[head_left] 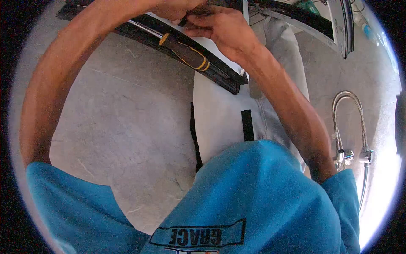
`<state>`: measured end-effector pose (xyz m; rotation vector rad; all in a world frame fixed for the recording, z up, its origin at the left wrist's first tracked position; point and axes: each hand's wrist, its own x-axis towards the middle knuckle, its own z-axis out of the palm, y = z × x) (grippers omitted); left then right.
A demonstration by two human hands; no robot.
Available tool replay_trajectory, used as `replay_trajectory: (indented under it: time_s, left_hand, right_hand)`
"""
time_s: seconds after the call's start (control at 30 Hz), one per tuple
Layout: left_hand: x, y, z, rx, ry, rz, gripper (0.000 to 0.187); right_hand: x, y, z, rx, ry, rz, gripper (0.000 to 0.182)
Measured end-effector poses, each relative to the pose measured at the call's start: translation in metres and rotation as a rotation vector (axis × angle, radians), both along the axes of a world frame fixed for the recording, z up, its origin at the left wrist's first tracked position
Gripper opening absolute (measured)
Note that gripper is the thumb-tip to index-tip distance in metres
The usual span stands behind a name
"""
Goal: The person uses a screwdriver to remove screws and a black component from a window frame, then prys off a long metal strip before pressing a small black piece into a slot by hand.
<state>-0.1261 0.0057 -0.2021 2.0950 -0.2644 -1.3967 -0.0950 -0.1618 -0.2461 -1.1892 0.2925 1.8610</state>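
Note:
A black frame profile (pixel 220 78) runs diagonally across the top of the head view, beside a white panel strip (pixel 215 51). My left hand (pixel 175 9) is at the upper edge of the view against the frame, its fingers mostly hidden. My right hand (pixel 224 31) meets it there with bent fingers closed around a small dark part, too covered to name. Below both hands, a screwdriver (pixel 186 53) with a black and yellow handle lies along the frame's channel, its metal shaft pointing up and left. Neither hand touches its handle.
Another black-and-white frame section (pixel 340 29) stands at the upper right. A wall tap (pixel 347 156) with a coiled metal hose (pixel 336 101) is at the right. Grey tile floor (pixel 127 106) spreads on the left. My light trousers (pixel 224 118) are beneath the frame.

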Motion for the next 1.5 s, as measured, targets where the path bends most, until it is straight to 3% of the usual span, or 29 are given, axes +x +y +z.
replay_trajectory:
  time_s: [0.03,0.23,0.27,0.33,0.53,0.67,0.77,0.87,1.2,1.27,1.4,1.47,1.5]
  left_hand:
    - [0.007,-0.004,0.0,0.019,0.164,-0.071,0.018]
    - [0.026,0.006,0.016,-0.018,0.314,0.066,0.02]
    - [0.02,0.007,0.016,-0.016,0.31,0.068,0.02]
    - [0.001,0.01,0.011,-0.095,-0.089,0.092,0.02]
    - [0.023,0.006,0.002,-0.022,0.211,0.024,0.023]
    - [0.02,0.006,0.001,-0.017,0.192,0.003,0.023]
    - [0.017,0.006,0.0,0.016,0.139,0.054,0.021]
    - [0.023,0.007,0.008,0.031,0.245,0.151,0.019]
    - [0.017,0.003,0.006,0.077,0.245,0.065,0.019]
    - [0.017,0.005,0.005,0.071,0.21,0.098,0.02]
    - [0.028,0.001,0.017,0.122,0.309,0.114,0.022]
    - [0.027,0.003,0.018,0.182,0.327,0.133,0.022]
    - [0.025,0.011,0.017,0.097,0.319,0.125,0.022]
  right_hand:
    - [0.003,-0.002,0.003,-0.015,0.027,0.031,0.018]
    - [0.016,0.002,-0.002,-0.123,0.202,0.215,0.022]
    - [0.018,0.003,-0.002,-0.118,0.226,0.259,0.023]
    - [0.019,0.004,-0.006,-0.127,0.248,0.263,0.024]
    - [0.018,-0.004,-0.014,-0.133,0.343,0.227,0.023]
    - [0.015,-0.006,-0.019,-0.123,0.377,0.17,0.022]
    - [0.012,-0.004,-0.01,-0.15,0.281,0.152,0.019]
    - [0.011,0.01,0.007,-0.086,0.117,0.154,0.016]
    - [0.019,0.01,-0.014,-0.11,0.315,0.094,0.017]
    - [0.026,0.009,-0.004,-0.093,0.084,0.375,0.017]
    - [0.025,0.014,-0.004,-0.001,0.178,0.388,0.019]
    - [0.024,0.017,-0.005,0.004,0.059,0.471,0.016]
    - [0.025,0.02,-0.001,-0.001,0.06,0.471,0.016]
